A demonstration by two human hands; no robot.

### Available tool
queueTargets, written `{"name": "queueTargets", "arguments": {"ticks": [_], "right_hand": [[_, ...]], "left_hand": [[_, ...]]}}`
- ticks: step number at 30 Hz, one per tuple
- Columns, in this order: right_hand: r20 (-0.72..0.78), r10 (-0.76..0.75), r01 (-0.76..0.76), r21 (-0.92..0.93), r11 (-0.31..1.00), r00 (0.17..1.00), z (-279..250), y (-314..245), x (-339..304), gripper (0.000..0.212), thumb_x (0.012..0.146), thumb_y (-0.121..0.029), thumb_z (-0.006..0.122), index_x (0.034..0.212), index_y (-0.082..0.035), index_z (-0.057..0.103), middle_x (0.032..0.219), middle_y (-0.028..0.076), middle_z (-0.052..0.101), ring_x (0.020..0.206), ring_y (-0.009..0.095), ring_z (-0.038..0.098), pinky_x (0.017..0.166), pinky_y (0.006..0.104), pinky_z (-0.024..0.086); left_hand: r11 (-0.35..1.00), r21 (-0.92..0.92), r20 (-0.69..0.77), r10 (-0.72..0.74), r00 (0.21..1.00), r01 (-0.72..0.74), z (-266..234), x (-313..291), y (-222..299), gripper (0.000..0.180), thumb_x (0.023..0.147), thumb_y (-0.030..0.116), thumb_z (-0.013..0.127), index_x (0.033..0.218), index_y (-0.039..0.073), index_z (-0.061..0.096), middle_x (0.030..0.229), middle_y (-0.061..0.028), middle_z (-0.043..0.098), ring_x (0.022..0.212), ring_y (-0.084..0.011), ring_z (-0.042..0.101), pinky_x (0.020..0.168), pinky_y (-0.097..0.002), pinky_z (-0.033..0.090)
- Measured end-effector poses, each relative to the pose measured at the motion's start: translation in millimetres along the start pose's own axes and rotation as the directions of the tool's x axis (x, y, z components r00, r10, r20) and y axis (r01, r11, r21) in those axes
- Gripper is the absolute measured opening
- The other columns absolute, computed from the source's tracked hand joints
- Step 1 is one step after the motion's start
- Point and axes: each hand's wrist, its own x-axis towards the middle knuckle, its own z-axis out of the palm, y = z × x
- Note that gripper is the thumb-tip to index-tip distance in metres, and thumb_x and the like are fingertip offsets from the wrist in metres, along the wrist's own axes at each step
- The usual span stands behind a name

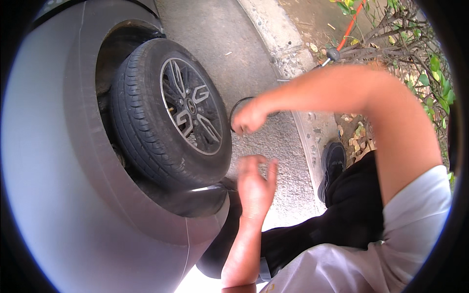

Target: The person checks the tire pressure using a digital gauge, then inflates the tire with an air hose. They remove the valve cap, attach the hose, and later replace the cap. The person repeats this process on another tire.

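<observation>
A car wheel (192,106) with a black tyre (139,117) and a dark, silver-edged alloy rim sits in the wheel arch of a grey car (49,141). My right hand (248,117) is closed, just right of the tyre; whatever it may hold is hidden and blurred. A thin black curved edge (231,116), perhaps of a ring or a hose loop, shows behind that hand. Below it, near the tyre's lower right side, my left hand (255,188) is raised with thumb and fingers apart and nothing in it. Both hands are smeared by motion.
Rough grey paving (288,156) lies beside the car, bordered by a pale stone kerb (276,34). Beyond it are a leafy shrub (415,49), an orange-red hose (351,27) and a grey rounded knob (333,53) on a pale rod. My black shoe (333,163) rests at the kerb.
</observation>
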Motion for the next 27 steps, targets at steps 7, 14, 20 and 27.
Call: {"name": "queueTargets", "arguments": {"ticks": [7, 14, 20, 27], "right_hand": [[-0.233, -0.254, 0.330, 0.823, 0.462, 0.939, -83.8, -70.6, -62.3, 0.039, 0.085, -0.011, 0.060, 0.120, 0.006, 0.054, 0.088, 0.012, 0.068, 0.064, 0.010, 0.057, 0.056, 0.0229, 0.047], [-0.222, 0.008, 0.220, 0.973, 0.075, 0.975, -60.3, -37.3, -45.9, 0.043, 0.098, -0.038, 0.045, 0.121, -0.002, 0.054, 0.120, 0.014, 0.062, 0.093, 0.019, 0.058, 0.078, 0.0365, 0.046], [-0.224, -0.316, 0.146, 0.957, -0.251, 0.922, -25.7, -21.0, -24.9, 0.054, 0.099, -0.048, 0.035, 0.129, -0.005, 0.048, 0.136, 0.016, 0.050, 0.119, 0.024, 0.051, 0.098, 0.0432, 0.041], [-0.384, -0.057, 0.384, 0.923, 0.003, 0.922, -42.5, -10.1, -9.1, 0.053, 0.091, -0.045, 0.058, 0.120, -0.001, 0.057, 0.116, 0.014, 0.061, 0.111, 0.021, 0.055, 0.093, 0.0392, 0.042]], "left_hand": [[0.854, -0.520, -0.292, -0.182, 0.939, 0.004, 14.5, 36.1, -15.4, 0.031, 0.101, 0.021, 0.046, 0.117, -0.005, 0.051, 0.115, -0.0144, 0.057, 0.103, -0.0171, 0.051, 0.095, -0.0329, 0.040], [0.564, -0.792, -0.116, -0.516, 0.849, 0.234, 21.9, 43.7, -11.1, 0.038, 0.102, 0.035, 0.040, 0.092, 0.001, 0.054, 0.060, 0.0022, 0.036, 0.054, -0.0089, 0.038, 0.052, -0.0240, 0.033], [0.308, -0.931, -0.046, -0.628, 0.777, 0.194, 20.6, 45.7, -18.4, 0.037, 0.102, 0.036, 0.041, 0.089, 0.003, 0.051, 0.059, 0.0031, 0.033, 0.052, -0.0090, 0.035, 0.051, -0.0241, 0.031], [0.628, -0.709, -0.185, -0.604, 0.775, 0.320, 16.9, 48.1, -14.1, 0.050, 0.101, 0.031, 0.044, 0.132, -0.007, 0.041, 0.128, -0.0185, 0.049, 0.120, -0.0254, 0.045, 0.101, -0.0349, 0.034]]}}
